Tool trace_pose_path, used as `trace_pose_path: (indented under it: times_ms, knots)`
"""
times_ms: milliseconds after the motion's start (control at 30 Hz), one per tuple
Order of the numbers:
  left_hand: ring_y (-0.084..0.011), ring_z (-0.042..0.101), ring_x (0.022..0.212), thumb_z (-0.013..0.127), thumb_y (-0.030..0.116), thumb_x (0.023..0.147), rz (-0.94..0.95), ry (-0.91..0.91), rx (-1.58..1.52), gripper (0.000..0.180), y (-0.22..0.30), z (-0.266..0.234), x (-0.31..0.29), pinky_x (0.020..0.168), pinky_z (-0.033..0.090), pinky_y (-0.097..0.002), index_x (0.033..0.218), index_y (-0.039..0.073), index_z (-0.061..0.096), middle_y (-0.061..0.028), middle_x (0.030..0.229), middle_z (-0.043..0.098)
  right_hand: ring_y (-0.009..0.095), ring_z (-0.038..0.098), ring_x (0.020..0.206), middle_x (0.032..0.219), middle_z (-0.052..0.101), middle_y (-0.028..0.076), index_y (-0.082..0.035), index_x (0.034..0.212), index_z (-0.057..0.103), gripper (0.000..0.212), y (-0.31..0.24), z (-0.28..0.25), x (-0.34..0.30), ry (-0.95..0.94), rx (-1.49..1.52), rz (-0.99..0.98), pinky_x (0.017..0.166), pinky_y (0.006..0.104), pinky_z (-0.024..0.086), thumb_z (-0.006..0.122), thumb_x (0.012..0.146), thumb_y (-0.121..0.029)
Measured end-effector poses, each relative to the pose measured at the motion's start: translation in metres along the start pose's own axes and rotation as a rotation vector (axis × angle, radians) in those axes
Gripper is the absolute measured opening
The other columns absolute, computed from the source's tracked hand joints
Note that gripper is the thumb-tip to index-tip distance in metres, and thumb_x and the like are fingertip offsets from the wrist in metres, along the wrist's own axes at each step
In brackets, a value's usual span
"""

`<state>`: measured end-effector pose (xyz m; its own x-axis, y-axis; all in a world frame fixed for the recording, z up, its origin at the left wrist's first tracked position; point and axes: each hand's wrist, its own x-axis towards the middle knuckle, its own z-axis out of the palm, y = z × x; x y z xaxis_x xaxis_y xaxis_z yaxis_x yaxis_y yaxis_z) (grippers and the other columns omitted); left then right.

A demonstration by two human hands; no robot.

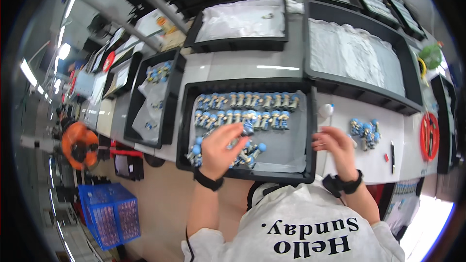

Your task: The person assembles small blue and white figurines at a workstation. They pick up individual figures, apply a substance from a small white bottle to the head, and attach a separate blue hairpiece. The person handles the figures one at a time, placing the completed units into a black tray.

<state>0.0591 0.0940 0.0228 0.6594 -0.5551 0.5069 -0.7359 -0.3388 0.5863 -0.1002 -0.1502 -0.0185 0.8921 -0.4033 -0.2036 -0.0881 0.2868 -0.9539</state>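
My left hand (221, 151) is over the near left part of a black tray (310, 131), thumb and fingers closed on a small blue-capped figurine (249, 122). Two rows of similar figurines (247, 100) stretch across the tray's far half on a grey liner. Beneath and beside that hand lies a looser heap of figurines (252, 154). At the tray's right rim, my right hand (336, 146) has its fingers loosely bent and apart, with nothing visible in them. To its right, several more figurines (366, 133) lie bunched on the white table.
A black pen-like tool (392, 157) and a small red piece (386, 157) lie at the right. A white bottle-like object (326, 111) stands by the tray. Lined black trays (238, 44) are behind, another tray (167, 102) at left. An orange fan (79, 145) stands far left.
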Motion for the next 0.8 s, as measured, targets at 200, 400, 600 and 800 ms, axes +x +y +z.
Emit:
trace_pose_path:
  times_ms: [200, 400, 600, 800]
  knots:
    - [-0.0268, 0.064, 0.085, 0.075, -0.002, 0.063, 0.299, 0.03, -0.062, 0.031, 0.042, 0.08, -0.017, 0.07, 0.053, -0.0317, 0.092, -0.002, 0.063, -0.0145, 0.096, 0.064, 0.016, 0.059, 0.096, 0.114, 0.058, 0.014, 0.007, 0.129, 0.038, 0.048, -0.016, 0.044, 0.004, -0.194, 0.347, 0.2, 0.082, 0.0301, 0.052, 0.056, 0.09, -0.013]
    - [-0.0234, 0.064, 0.081, 0.067, 0.0, 0.075, -0.14, -0.145, -0.468, 0.022, 0.054, 0.088, -0.009, 0.071, 0.052, -0.0289, 0.097, -0.001, 0.064, -0.0121, 0.096, 0.063, 0.014, 0.059, 0.095, 0.109, 0.06, 0.011, 0.004, 0.125, 0.046, 0.043, -0.001, 0.025, -0.002, -0.075, 0.272, 0.117, 0.083, 0.0282, 0.051, 0.061, 0.086, -0.007]
    - [-0.0144, 0.061, 0.073, 0.064, 0.007, 0.082, -0.327, -0.274, -0.611, 0.021, 0.046, 0.096, -0.01, 0.063, 0.048, -0.0252, 0.101, -0.001, 0.064, -0.0089, 0.09, 0.064, 0.014, 0.06, 0.09, 0.101, 0.062, 0.011, 0.006, 0.116, 0.051, 0.037, 0.008, 0.029, -0.004, -0.021, 0.22, 0.102, 0.08, 0.0263, 0.051, 0.063, 0.082, 0.0]
    - [-0.0225, 0.056, 0.059, 0.058, 0.008, 0.085, -0.249, -0.434, -0.411, 0.017, 0.052, 0.088, 0.004, 0.052, 0.042, -0.0303, 0.098, -0.001, 0.063, -0.0117, 0.077, 0.059, 0.014, 0.061, 0.089, 0.1, 0.062, 0.011, 0.006, 0.116, 0.051, 0.037, 0.015, 0.028, -0.002, 0.023, 0.261, 0.141, 0.078, 0.0267, 0.052, 0.063, 0.082, 0.0]
